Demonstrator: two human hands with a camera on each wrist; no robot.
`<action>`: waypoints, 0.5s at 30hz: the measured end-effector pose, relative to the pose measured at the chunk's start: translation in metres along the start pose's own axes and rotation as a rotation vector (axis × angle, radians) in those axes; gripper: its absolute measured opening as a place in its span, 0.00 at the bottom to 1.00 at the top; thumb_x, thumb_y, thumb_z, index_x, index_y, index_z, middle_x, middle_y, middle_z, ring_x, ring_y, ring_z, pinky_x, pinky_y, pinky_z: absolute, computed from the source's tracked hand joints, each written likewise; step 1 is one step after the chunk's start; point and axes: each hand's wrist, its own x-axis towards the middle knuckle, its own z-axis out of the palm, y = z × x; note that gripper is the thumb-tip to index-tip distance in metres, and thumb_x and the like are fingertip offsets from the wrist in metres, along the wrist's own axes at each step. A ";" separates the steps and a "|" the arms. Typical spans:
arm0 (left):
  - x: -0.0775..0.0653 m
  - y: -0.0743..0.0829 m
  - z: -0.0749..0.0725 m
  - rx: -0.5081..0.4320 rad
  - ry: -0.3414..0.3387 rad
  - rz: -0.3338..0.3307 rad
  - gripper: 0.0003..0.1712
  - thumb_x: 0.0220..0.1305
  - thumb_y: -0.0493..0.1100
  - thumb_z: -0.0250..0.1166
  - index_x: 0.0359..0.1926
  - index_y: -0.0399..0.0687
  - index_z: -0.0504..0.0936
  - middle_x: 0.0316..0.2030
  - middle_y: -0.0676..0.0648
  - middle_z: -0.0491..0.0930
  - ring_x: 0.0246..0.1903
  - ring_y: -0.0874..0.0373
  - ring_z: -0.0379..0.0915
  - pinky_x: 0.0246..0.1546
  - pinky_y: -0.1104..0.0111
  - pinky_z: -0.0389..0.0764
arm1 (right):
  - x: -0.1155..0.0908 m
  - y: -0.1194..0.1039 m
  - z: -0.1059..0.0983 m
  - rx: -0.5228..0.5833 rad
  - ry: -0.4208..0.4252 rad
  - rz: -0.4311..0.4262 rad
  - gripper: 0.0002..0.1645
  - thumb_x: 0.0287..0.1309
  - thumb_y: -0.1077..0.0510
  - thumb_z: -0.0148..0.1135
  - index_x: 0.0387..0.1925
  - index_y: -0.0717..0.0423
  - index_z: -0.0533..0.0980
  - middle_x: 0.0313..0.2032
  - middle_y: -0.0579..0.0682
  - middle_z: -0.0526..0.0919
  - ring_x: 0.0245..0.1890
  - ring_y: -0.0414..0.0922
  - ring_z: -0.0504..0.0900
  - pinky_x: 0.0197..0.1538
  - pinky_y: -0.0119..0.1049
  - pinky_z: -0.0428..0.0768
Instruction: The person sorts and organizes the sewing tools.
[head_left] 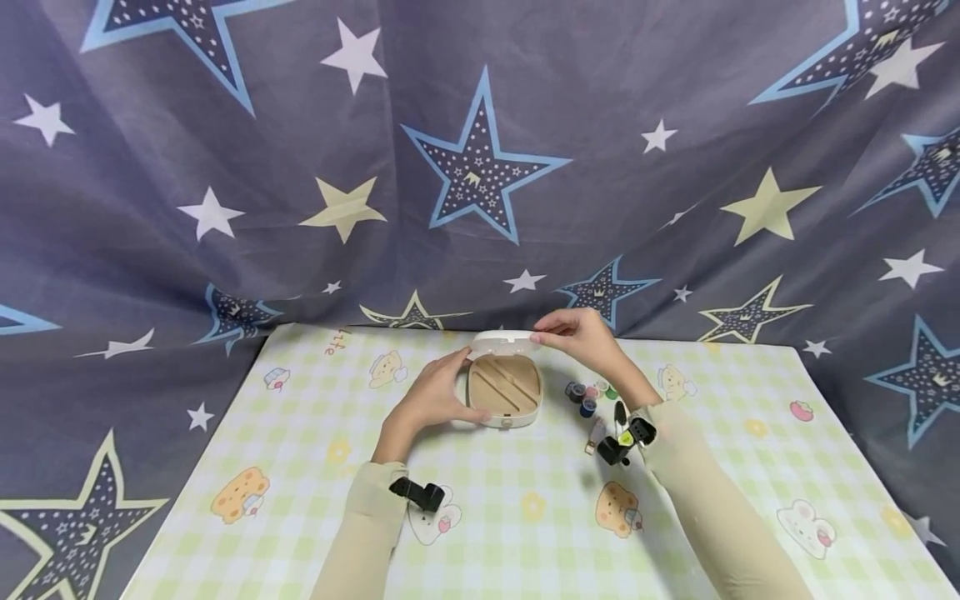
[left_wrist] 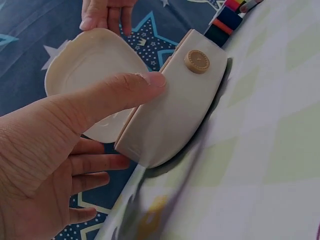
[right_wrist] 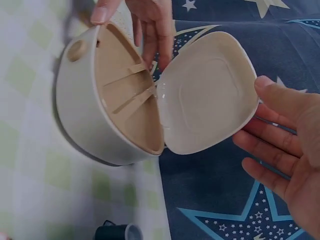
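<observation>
A white box (head_left: 522, 420) with rounded corners stands on the table, its hinged lid (head_left: 501, 337) raised at the back. Inside, a tan insert (right_wrist: 112, 75) has slanted dividers and no loose things on it. My left hand (head_left: 431, 396) grips the box at its left side, thumb on the front rim and fingers along the side. A round wooden knob (left_wrist: 197, 61) sits on the front wall. With thumb and fingers, my right hand (head_left: 581, 333) pinches the lid's right edge. In the right wrist view, that thumb (right_wrist: 275, 92) lies on the lid's inner face.
Several small lidded jars (head_left: 588, 407) stand to the right of the box, below the right forearm. A little bottle (head_left: 596, 435) lies nearer, beside the black wrist camera (head_left: 615, 450). Behind the checked tablecloth (head_left: 285, 542) hangs a star-patterned curtain (head_left: 285, 167).
</observation>
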 end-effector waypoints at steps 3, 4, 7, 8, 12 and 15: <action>-0.002 -0.001 -0.001 0.008 0.004 -0.016 0.67 0.36 0.64 0.84 0.76 0.45 0.64 0.69 0.44 0.73 0.73 0.43 0.62 0.77 0.49 0.57 | 0.002 -0.001 0.000 0.008 -0.005 -0.004 0.09 0.60 0.61 0.72 0.40 0.62 0.87 0.36 0.58 0.90 0.34 0.56 0.88 0.38 0.28 0.84; -0.003 -0.002 -0.001 0.001 0.006 -0.019 0.65 0.36 0.64 0.84 0.74 0.46 0.67 0.70 0.44 0.73 0.74 0.43 0.61 0.77 0.48 0.56 | 0.002 -0.001 0.000 0.001 -0.007 -0.007 0.09 0.60 0.61 0.72 0.40 0.62 0.87 0.36 0.58 0.90 0.34 0.55 0.88 0.38 0.28 0.84; -0.003 -0.003 -0.002 -0.007 0.008 -0.012 0.60 0.36 0.63 0.84 0.71 0.49 0.71 0.70 0.44 0.72 0.75 0.42 0.58 0.77 0.47 0.56 | 0.003 -0.002 0.001 -0.025 -0.006 -0.018 0.08 0.61 0.60 0.72 0.39 0.61 0.88 0.35 0.57 0.91 0.33 0.54 0.88 0.38 0.29 0.84; -0.003 -0.003 -0.002 -0.012 0.005 -0.012 0.59 0.36 0.63 0.84 0.71 0.50 0.72 0.70 0.44 0.72 0.76 0.42 0.57 0.77 0.47 0.55 | 0.004 -0.002 0.001 -0.031 -0.003 -0.023 0.08 0.61 0.60 0.72 0.39 0.61 0.88 0.35 0.57 0.91 0.33 0.53 0.88 0.37 0.29 0.84; -0.003 -0.002 -0.002 0.005 -0.002 -0.007 0.59 0.38 0.64 0.83 0.72 0.51 0.71 0.71 0.43 0.70 0.77 0.42 0.55 0.77 0.47 0.54 | 0.005 -0.001 0.001 -0.040 0.019 -0.043 0.07 0.61 0.60 0.72 0.38 0.62 0.88 0.35 0.58 0.90 0.31 0.50 0.88 0.36 0.28 0.83; -0.002 -0.001 -0.001 0.020 -0.004 -0.010 0.59 0.39 0.65 0.83 0.72 0.50 0.70 0.72 0.42 0.70 0.77 0.42 0.55 0.78 0.48 0.53 | 0.006 0.000 0.002 -0.044 0.026 -0.044 0.07 0.61 0.61 0.72 0.37 0.62 0.88 0.35 0.58 0.90 0.29 0.46 0.87 0.35 0.28 0.83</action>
